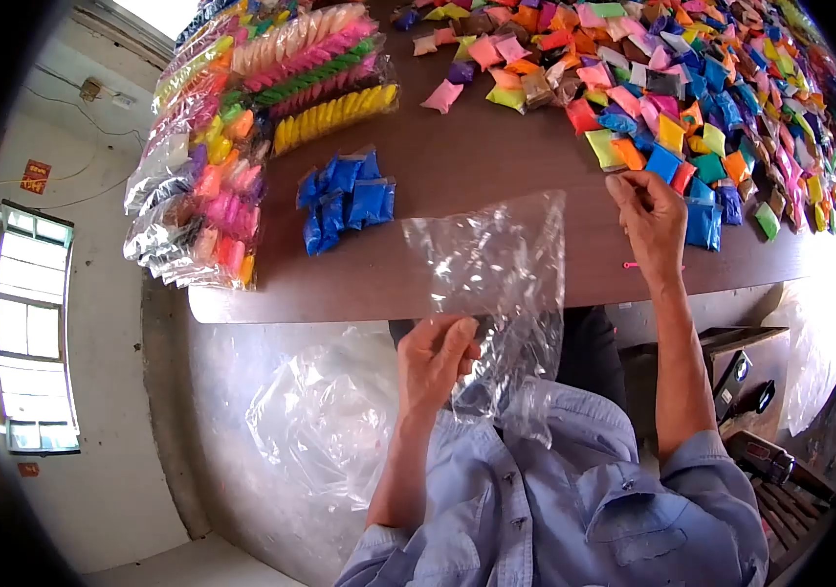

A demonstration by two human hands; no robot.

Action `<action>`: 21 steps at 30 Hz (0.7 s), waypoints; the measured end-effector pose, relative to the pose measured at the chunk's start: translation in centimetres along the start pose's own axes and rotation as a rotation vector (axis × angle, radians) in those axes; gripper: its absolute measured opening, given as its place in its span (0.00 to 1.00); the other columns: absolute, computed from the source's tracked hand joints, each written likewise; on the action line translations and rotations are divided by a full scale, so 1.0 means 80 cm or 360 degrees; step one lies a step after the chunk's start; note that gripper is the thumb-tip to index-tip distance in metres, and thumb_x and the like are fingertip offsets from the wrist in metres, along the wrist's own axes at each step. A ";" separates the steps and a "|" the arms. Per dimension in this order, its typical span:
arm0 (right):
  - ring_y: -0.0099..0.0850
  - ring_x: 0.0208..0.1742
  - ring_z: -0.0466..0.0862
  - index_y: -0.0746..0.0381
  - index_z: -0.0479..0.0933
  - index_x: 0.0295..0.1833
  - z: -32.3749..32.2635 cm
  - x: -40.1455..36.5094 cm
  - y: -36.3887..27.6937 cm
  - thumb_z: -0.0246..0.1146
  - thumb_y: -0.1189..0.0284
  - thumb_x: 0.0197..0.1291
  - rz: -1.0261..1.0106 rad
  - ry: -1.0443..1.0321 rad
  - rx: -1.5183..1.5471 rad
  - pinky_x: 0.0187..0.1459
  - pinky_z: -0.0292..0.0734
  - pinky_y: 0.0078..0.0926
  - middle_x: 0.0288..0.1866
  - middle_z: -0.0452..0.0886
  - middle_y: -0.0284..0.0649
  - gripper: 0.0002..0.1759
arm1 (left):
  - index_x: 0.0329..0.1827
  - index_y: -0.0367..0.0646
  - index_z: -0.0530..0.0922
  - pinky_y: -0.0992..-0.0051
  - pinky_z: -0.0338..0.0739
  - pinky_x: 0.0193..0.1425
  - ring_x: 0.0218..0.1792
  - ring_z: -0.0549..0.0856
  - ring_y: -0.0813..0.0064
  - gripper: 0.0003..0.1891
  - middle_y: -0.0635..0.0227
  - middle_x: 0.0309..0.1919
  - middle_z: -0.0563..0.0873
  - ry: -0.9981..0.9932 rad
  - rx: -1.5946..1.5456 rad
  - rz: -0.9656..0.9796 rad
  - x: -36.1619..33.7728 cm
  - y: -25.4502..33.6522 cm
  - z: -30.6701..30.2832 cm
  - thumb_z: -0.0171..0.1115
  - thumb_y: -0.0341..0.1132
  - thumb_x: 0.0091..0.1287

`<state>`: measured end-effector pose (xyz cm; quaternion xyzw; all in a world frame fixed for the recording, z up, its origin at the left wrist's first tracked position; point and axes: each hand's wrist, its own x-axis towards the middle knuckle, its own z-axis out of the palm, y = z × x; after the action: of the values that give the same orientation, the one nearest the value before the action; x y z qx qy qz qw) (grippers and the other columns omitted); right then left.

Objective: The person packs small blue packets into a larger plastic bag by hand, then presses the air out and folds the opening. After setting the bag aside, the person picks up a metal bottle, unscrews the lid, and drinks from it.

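My left hand (438, 362) is closed on the edge of a clear plastic bag (496, 264). The bag stands up crinkled over the table's front edge, its lower part hanging against my shirt. No contents show in it. My right hand (651, 220) is raised to the right of the bag, fingers curled and thumb near the index finger; whatever they may pinch does not show. Just beyond it lie small coloured packets (667, 161), blue, orange, yellow and others. Several blue packets (345, 196) form a small separate group left of the bag.
Filled clear bags of packets (315, 59) are stacked along the left of the brown table (340, 284). A small pink item (633, 265) lies near the front edge. Below are loose clear plastic (320, 421) on the floor and a wooden chair (780, 499) at right.
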<state>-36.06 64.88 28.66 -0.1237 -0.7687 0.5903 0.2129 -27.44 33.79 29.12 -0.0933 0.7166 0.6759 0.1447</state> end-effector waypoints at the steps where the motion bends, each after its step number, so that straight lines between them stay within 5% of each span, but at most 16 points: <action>1: 0.16 0.27 0.77 0.66 0.88 0.51 -0.002 -0.008 0.003 0.75 0.64 0.76 0.0008 -0.0002 -0.0002 0.28 0.67 0.21 0.29 0.81 0.27 0.15 | 0.53 0.33 0.88 0.82 0.75 0.28 0.25 0.81 0.86 0.15 0.69 0.29 0.89 0.0065 0.0024 0.0101 0.002 0.001 0.000 0.69 0.41 0.83; 2: 0.16 0.29 0.78 0.66 0.87 0.52 -0.005 -0.017 0.006 0.74 0.63 0.77 0.0059 -0.0137 0.0051 0.30 0.70 0.20 0.30 0.81 0.27 0.16 | 0.48 0.37 0.87 0.82 0.71 0.27 0.23 0.78 0.86 0.18 0.69 0.28 0.87 0.0149 -0.0034 0.0149 0.003 0.005 0.008 0.71 0.47 0.82; 6: 0.19 0.38 0.83 0.67 0.82 0.64 -0.013 -0.082 0.005 0.69 0.61 0.80 0.0285 -0.0430 0.0263 0.40 0.79 0.21 0.41 0.85 0.32 0.21 | 0.50 0.36 0.86 0.78 0.76 0.32 0.29 0.83 0.82 0.16 0.65 0.34 0.91 0.0267 -0.0309 0.0358 0.026 0.008 0.023 0.63 0.43 0.86; 9: 0.20 0.45 0.85 0.68 0.76 0.73 -0.028 -0.139 0.009 0.68 0.61 0.80 0.0192 -0.0476 0.0398 0.48 0.81 0.21 0.50 0.86 0.36 0.27 | 0.51 0.36 0.86 0.76 0.78 0.33 0.31 0.84 0.80 0.16 0.64 0.36 0.91 0.0490 -0.0477 0.0325 0.044 0.015 0.050 0.63 0.43 0.86; 12: 0.20 0.49 0.84 0.68 0.71 0.78 -0.026 -0.182 0.018 0.67 0.66 0.79 0.0358 -0.0426 0.0391 0.52 0.79 0.20 0.54 0.86 0.36 0.29 | 0.58 0.41 0.85 0.79 0.80 0.36 0.33 0.87 0.79 0.15 0.64 0.39 0.92 0.0368 -0.0674 0.0345 0.057 0.004 0.068 0.62 0.44 0.87; 21: 0.19 0.39 0.88 0.65 0.87 0.62 -0.018 -0.167 0.054 0.67 0.68 0.82 0.0443 -0.0073 0.0351 0.40 0.82 0.19 0.43 0.92 0.34 0.13 | 0.62 0.39 0.83 0.70 0.88 0.48 0.41 0.92 0.69 0.16 0.57 0.45 0.93 0.0206 -0.0870 0.0208 0.055 -0.002 0.077 0.57 0.43 0.89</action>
<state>-23.92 61.42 22.43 -0.1912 -0.6793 0.6975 0.1240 -31.00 40.15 27.21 -0.1256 0.5201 0.8445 0.0244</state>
